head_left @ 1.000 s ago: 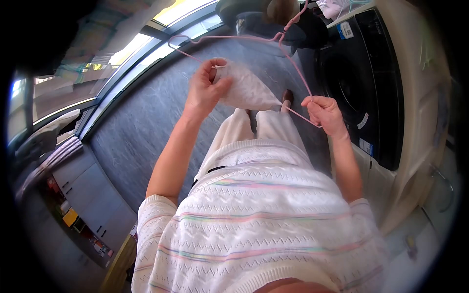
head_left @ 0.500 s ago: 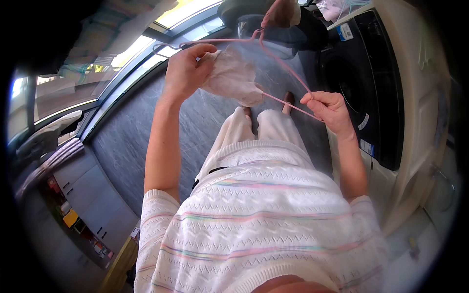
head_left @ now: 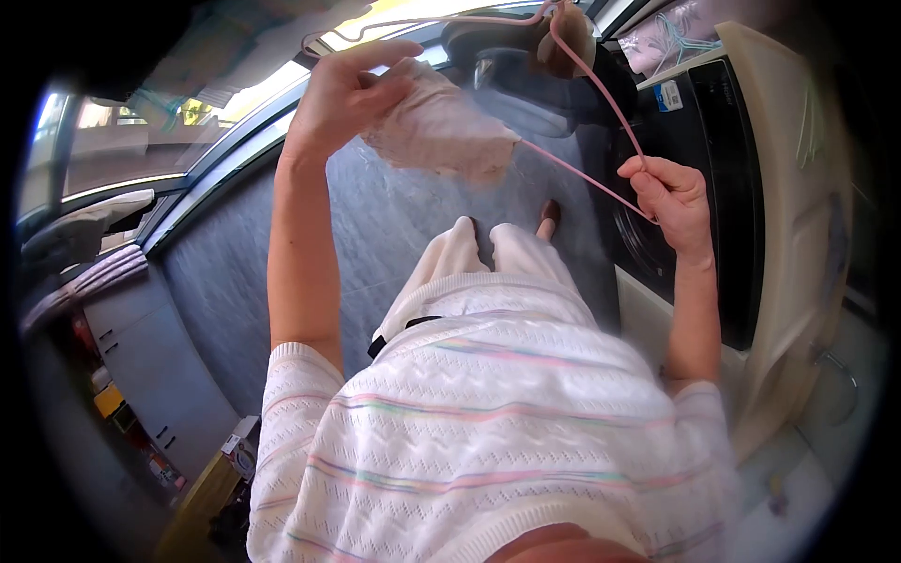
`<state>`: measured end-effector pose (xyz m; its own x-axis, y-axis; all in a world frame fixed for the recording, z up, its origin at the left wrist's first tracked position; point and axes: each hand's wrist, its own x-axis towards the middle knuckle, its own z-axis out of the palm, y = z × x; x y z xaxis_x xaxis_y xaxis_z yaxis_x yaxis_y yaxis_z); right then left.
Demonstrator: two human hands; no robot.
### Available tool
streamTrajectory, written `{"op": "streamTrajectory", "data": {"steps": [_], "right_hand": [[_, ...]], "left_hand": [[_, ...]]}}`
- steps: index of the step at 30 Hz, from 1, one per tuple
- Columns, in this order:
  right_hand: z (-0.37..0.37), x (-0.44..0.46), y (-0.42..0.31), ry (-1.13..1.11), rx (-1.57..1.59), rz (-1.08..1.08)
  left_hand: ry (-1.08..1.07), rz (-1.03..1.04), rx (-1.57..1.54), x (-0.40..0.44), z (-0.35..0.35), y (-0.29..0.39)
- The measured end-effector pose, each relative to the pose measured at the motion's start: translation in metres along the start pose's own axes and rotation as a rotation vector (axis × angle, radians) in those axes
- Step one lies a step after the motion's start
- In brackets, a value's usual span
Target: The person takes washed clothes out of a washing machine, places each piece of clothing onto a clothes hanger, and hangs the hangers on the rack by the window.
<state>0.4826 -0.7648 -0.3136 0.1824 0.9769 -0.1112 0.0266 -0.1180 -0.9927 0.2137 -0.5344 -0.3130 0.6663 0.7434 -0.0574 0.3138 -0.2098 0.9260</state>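
Observation:
A pink clothes hanger (head_left: 586, 180) is held up in front of me, its top bars near the upper edge of the view. My right hand (head_left: 674, 199) is closed round the hanger's right corner. A whitish, thin cloth (head_left: 441, 127) hangs over the hanger's lower bar on the left. My left hand (head_left: 345, 101) pinches the cloth's upper left part, close to the hanger's left end. Part of the bar is hidden behind the cloth.
On the right stands a black front-loading machine (head_left: 727, 197) in a pale surround. Dark grey objects (head_left: 511, 80) are ahead, beyond the hanger. Windows and hanging laundry line the left. Grey cabinets (head_left: 155, 361) and a small box (head_left: 242, 448) are at lower left.
Both hands have moved apart, the left one up and left, the right one to the right. The hanger has risen, and the cloth looks more spread out.

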Motion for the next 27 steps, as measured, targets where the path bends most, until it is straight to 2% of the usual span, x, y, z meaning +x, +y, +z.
{"op": "streamTrajectory", "data": {"steps": [1, 4, 5, 8, 9, 12, 13, 14, 16, 18, 20, 26, 27], "right_hand": [[0.0, 0.002, -0.003, 0.0, 0.004, 0.001], [0.0, 0.007, -0.012, 0.003, -0.006, -0.032], [0.001, 0.009, -0.017, 0.004, -0.013, -0.049], [0.0, 0.014, -0.036, 0.02, -0.039, -0.107], [-0.002, 0.015, -0.039, 0.027, -0.061, -0.118], [-0.006, 0.019, -0.052, 0.028, -0.06, -0.172], [-0.006, 0.02, -0.056, 0.025, -0.052, -0.166], [-0.009, 0.02, -0.061, 0.012, -0.034, -0.166], [-0.017, 0.021, -0.07, -0.015, 0.002, -0.164], [-0.025, 0.021, -0.08, -0.062, 0.039, -0.196], [-0.032, 0.02, -0.093, -0.081, 0.077, -0.234], [-0.056, 0.009, -0.123, -0.06, 0.06, -0.19], [-0.059, 0.007, -0.123, -0.05, 0.078, -0.17]], "left_hand": [[-0.018, 0.004, -0.109, 0.001, -0.005, -0.001], [-0.01, 0.113, -0.079, 0.008, -0.018, 0.001], [0.037, 0.084, -0.023, 0.008, -0.021, 0.003], [0.353, 0.229, 0.159, 0.006, -0.019, 0.008], [0.491, 0.326, 0.048, 0.004, -0.013, 0.013], [0.736, 0.502, 0.04, 0.001, -0.007, -0.01], [0.642, 0.424, -0.108, 0.001, -0.003, -0.019], [0.547, 0.292, -0.138, 0.0, 0.003, -0.024], [0.416, 0.212, -0.066, 0.011, 0.009, -0.038], [0.266, 0.162, -0.219, 0.02, 0.017, -0.052], [0.099, -0.046, -0.213, 0.028, 0.021, -0.062], [-0.139, -0.08, -0.285, 0.031, 0.028, -0.078], [-0.189, -0.061, -0.382, 0.031, 0.028, -0.08]]}}
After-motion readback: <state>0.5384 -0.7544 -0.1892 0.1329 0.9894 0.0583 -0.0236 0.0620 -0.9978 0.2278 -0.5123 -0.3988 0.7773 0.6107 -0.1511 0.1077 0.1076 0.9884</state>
